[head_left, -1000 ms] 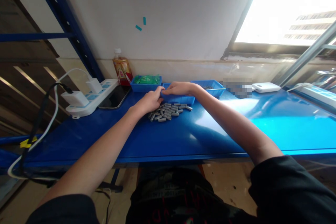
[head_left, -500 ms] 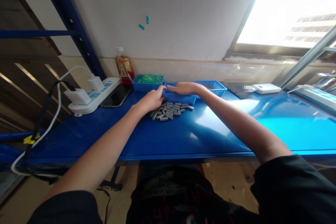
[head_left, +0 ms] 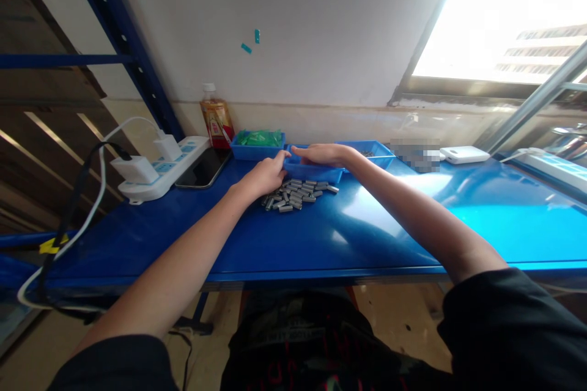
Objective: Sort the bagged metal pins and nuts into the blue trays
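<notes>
In the head view, my left hand is closed on the left corner of the middle blue bin, thumb at the rim. My right hand reaches over that bin from the right, its thumb stretched toward the left hand. The other fingers dip down inside the bin, so what they touch or hold is hidden. Right in front of the bin lies a loose pile of short metal cylinders, partly beside my left fingers.
A blue bin of green pieces stands behind left, another bin with small dark parts behind right. On the left are a drink bottle, a phone and a power strip. A white device lies right.
My right fingers have bent further down into the middle bin. My left hand stays at the bin's corner, and the metal cylinders look unmoved.
</notes>
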A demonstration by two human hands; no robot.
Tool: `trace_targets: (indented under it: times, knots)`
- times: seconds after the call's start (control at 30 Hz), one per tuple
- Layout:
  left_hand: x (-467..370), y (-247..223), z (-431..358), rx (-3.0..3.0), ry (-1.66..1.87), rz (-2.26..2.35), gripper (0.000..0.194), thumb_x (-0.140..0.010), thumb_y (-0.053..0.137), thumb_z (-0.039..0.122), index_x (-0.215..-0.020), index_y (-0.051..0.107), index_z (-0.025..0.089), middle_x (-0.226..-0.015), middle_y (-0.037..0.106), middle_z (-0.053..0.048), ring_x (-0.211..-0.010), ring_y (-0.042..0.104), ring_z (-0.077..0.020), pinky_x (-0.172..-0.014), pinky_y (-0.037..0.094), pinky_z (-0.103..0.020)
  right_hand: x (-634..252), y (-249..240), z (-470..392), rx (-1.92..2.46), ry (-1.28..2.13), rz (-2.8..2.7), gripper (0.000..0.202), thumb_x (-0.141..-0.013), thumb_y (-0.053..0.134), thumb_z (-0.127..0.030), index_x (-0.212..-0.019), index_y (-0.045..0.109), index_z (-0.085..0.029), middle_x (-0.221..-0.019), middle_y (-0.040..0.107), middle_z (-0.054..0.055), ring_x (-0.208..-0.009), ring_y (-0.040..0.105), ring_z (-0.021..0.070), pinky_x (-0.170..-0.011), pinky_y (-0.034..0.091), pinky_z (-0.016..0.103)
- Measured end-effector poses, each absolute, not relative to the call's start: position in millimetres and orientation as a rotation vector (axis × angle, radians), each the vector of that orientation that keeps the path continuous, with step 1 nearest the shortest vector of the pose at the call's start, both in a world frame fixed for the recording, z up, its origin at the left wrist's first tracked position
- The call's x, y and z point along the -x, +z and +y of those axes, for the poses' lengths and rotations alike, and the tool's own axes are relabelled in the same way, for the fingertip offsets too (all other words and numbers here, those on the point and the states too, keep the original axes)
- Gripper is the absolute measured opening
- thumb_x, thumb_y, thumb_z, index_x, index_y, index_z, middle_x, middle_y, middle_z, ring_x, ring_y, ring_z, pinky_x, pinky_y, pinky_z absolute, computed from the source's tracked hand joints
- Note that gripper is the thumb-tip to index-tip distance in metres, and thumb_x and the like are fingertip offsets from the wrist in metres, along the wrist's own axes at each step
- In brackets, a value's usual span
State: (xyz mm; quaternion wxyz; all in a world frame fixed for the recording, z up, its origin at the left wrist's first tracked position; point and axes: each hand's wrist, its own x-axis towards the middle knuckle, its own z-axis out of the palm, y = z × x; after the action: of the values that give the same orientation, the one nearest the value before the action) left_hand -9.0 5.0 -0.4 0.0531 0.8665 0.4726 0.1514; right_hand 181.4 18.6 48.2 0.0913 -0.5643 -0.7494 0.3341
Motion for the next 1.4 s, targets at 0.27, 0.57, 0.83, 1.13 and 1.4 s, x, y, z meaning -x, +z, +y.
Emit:
trace_targets:
  times: [0.27,0.57,0.83,1.13,1.4]
  knots:
    - [7.3,2.1,3.1,-2.619,0.383,1.482,0.049,-0.091,0.046,0.025,-0.137,0.036,0.013,-0.105,0.068,-0.018,-0.097,0.066,-0.0338,-0.077,0.049,-0.036,-163.7,44.2,25.8,1.581,0.970,-2.119,0.065,-0.081,0.044,-0.074,-0.077,0.072,-0.015,-0.080,0.071,0.010,-0.070,0.063,0.0209,-0.067,0.050,0.032]
    - [25.2,20.6,3.5,-2.503,0.284,1.463,0.062,-0.088,0.048,0.033,-0.143,0.023,0.021,-0.111,0.068,-0.010,-0.093,0.067,-0.0240,-0.075,0.050,-0.028,-166.1,50.4,21.9,1.665,0.933,-2.194,0.067,-0.089,0.033,-0.068,-0.100,0.070,-0.014,-0.107,0.068,0.013,-0.089,0.064,0.0228,-0.073,0.050,0.029]
    - [67.5,29.1,4.8,-2.408,0.077,1.425,0.043,-0.064,0.067,0.043,-0.103,0.065,0.023,-0.104,0.070,-0.006,-0.091,0.066,-0.0238,-0.073,0.051,-0.026,-183.6,43.5,-20.9,1.524,0.081,-2.256,0.053,-0.093,0.038,-0.058,-0.112,0.063,-0.015,-0.112,0.066,0.014,-0.106,0.058,0.0275,-0.088,0.041,0.033]
    - [79.8,15.2,-4.1,-2.408,0.218,1.345,0.029,-0.071,0.061,0.048,-0.084,0.070,0.024,-0.087,0.070,-0.004,-0.077,0.065,-0.0234,-0.063,0.049,-0.026,-229.6,0.3,-44.2,1.309,-0.100,-2.377,0.035,-0.096,0.042,-0.035,-0.120,0.057,-0.015,-0.117,0.064,0.013,-0.110,0.057,0.0268,-0.094,0.037,0.038]
    - [43.9,24.1,-6.2,-2.232,0.829,1.169,0.032,-0.080,0.058,0.044,-0.098,0.065,0.018,-0.097,0.069,-0.006,-0.088,0.065,-0.0221,-0.080,0.050,-0.032,-230.5,1.9,-36.1,1.180,-0.188,-2.242,0.033,-0.093,0.048,-0.034,-0.118,0.058,-0.014,-0.108,0.064,0.013,-0.102,0.057,0.0259,-0.092,0.040,0.037]
